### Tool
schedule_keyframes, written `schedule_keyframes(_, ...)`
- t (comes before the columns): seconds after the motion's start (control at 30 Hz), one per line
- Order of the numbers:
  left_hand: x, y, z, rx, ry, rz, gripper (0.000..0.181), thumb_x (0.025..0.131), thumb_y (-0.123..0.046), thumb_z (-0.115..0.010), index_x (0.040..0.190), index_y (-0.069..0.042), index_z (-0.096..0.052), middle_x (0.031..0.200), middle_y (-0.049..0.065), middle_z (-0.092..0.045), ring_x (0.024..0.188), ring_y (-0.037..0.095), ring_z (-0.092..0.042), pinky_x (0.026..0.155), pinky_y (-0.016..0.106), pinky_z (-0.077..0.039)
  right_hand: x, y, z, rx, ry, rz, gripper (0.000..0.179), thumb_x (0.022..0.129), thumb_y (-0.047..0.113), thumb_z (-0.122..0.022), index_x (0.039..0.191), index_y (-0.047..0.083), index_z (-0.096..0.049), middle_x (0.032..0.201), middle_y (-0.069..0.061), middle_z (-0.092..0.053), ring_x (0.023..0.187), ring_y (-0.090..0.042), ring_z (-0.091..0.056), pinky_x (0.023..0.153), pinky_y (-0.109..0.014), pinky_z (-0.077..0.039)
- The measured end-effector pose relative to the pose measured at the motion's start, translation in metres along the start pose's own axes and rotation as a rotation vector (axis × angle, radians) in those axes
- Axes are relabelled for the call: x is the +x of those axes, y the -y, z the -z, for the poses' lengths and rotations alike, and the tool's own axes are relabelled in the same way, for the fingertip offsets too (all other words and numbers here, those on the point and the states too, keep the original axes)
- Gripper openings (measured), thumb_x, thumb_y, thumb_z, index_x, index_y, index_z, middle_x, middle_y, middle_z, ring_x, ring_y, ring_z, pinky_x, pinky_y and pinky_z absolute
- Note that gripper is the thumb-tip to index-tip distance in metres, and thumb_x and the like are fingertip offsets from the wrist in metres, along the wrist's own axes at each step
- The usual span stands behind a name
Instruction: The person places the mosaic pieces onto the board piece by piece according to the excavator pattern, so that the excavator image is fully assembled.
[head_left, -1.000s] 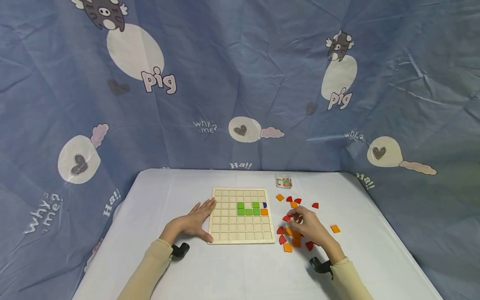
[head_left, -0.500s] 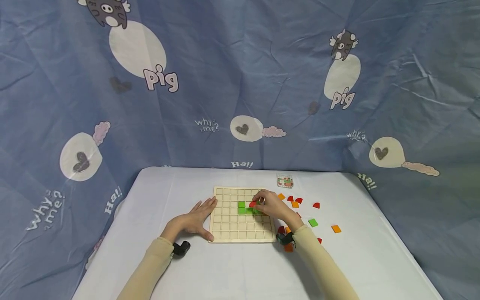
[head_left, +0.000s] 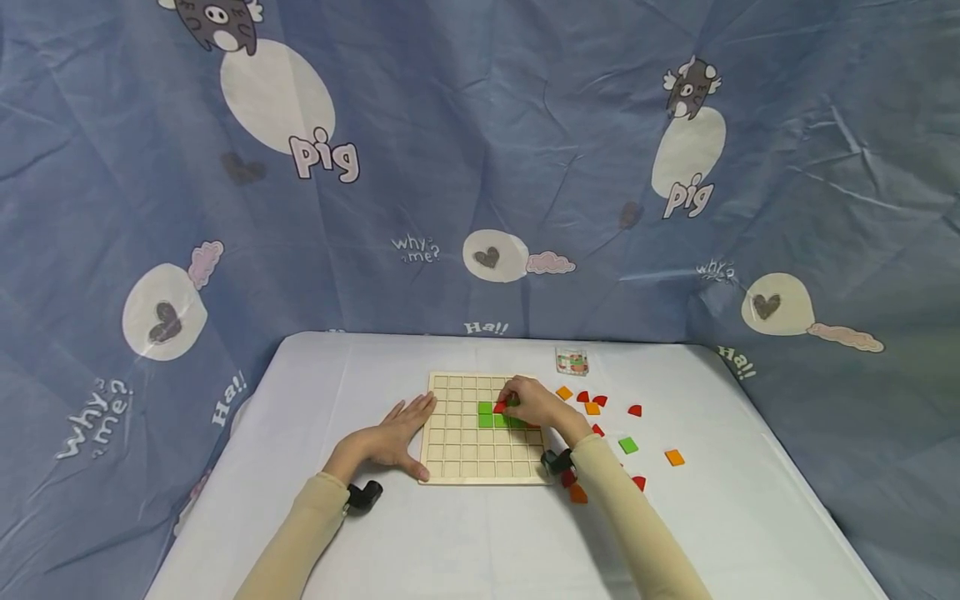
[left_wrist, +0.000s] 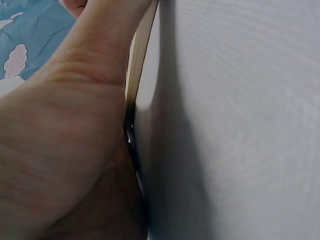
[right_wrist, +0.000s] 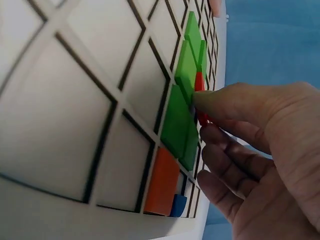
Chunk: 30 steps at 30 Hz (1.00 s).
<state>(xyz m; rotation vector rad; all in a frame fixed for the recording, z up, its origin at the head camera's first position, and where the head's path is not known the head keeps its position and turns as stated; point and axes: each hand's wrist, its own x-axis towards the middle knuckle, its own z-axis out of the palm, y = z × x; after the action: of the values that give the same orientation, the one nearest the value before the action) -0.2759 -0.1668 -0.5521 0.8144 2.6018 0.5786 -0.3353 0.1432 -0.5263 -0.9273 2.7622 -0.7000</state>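
Note:
A pale wooden grid board (head_left: 480, 459) lies on the white table. My left hand (head_left: 393, 437) rests along its left edge with the fingers spread, thumb at the near corner. Over the board's upper right part, my right hand (head_left: 531, 402) pinches a red quarter-circle tile (right_wrist: 199, 80) between thumb and fingers, at a cell among green square tiles (right_wrist: 176, 120). An orange square tile (right_wrist: 161, 182) and a small blue rounded tile (right_wrist: 178, 205) sit in cells near the board's right edge in the right wrist view. The left wrist view shows mostly the wrist and tabletop.
Right of the board lie loose red quarter-circle tiles (head_left: 635, 410), orange tiles (head_left: 675, 457) and one green square tile (head_left: 628, 445). A small patterned card or box (head_left: 572, 362) is at the back. A blue printed cloth (head_left: 420, 167) hangs behind the table.
My right hand has moved left from the loose tiles onto the board, bringing the red tile down at the cell among the green ones. The left hand has stayed on the board's edge.

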Motion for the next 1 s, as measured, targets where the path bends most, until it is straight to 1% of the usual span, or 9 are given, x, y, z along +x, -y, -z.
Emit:
schedule_keyframes(0.27,-0.0005,-0.0035,0.0020,-0.013,-0.010,-0.003,0.139,0.058,-0.066,-0.079,0.155,-0.003,-0.003,0.163,0.013,0.003,0.151,0.030,0.003,0.122,0.052,0.003,0.0032,-0.0008,0.0051,0.031,0.047,-0.067,0.014,0.086,0.013,-0.072,0.099,0.014,-0.069,0.098,0.002,-0.062,0.088,-0.011,-0.056,0.081,-0.030,-0.051)
schedule_keyframes(0.37,-0.0007,-0.0038,0.0025,-0.012,-0.008,-0.001,0.139,0.058,-0.066,-0.080,0.155,-0.003,-0.003,0.163,0.013,0.003,0.151,0.030,0.003,0.122,0.051,0.003,0.0030,-0.0015,0.0048,0.044,0.048,-0.064,0.014,0.086,0.014,-0.072,0.100,0.014,-0.069,0.099,0.002,-0.063,0.089,-0.012,-0.057,0.081,-0.030,-0.052)
schedule_keyframes(0.6,0.0001,-0.0031,0.0031,-0.009,-0.001,0.004,0.139,0.057,-0.066,-0.080,0.155,-0.004,-0.002,0.164,0.012,0.004,0.151,0.029,0.004,0.123,0.050,0.003,0.0037,-0.0032,0.0023,0.039,0.037,-0.061,0.010,0.088,0.018,-0.070,0.098,0.017,-0.070,0.099,0.005,-0.064,0.090,-0.010,-0.059,0.084,-0.029,-0.053)
schedule_keyframes(0.77,0.0003,-0.0026,0.0027,-0.011,-0.002,0.001,0.139,0.058,-0.065,-0.080,0.155,-0.004,-0.001,0.163,0.012,0.004,0.151,0.029,0.004,0.122,0.050,0.004,0.0037,-0.0031,0.0015,0.057,0.036,-0.057,0.009,0.088,0.016,-0.070,0.097,0.016,-0.069,0.098,0.003,-0.064,0.090,-0.011,-0.059,0.084,-0.030,-0.053)
schedule_keyframes(0.93,-0.0001,-0.0031,0.0013,-0.019,-0.007,-0.003,0.139,0.058,-0.065,-0.080,0.155,-0.003,-0.003,0.163,0.013,0.003,0.151,0.030,0.003,0.122,0.052,0.003,0.0030,-0.0036,0.0010,0.066,0.043,-0.057,0.009,0.088,0.014,-0.071,0.097,0.015,-0.069,0.098,0.003,-0.064,0.090,-0.010,-0.059,0.083,-0.029,-0.053)
schedule_keyframes(1.0,0.0000,-0.0028,0.0009,-0.020,-0.010,-0.004,0.139,0.058,-0.065,-0.080,0.155,-0.002,-0.003,0.163,0.014,0.002,0.151,0.031,0.002,0.122,0.052,0.003,0.0024,-0.0037,0.0017,0.075,0.033,-0.054,0.010,0.088,0.015,-0.071,0.097,0.015,-0.069,0.099,0.004,-0.065,0.089,-0.010,-0.058,0.082,-0.028,-0.053)
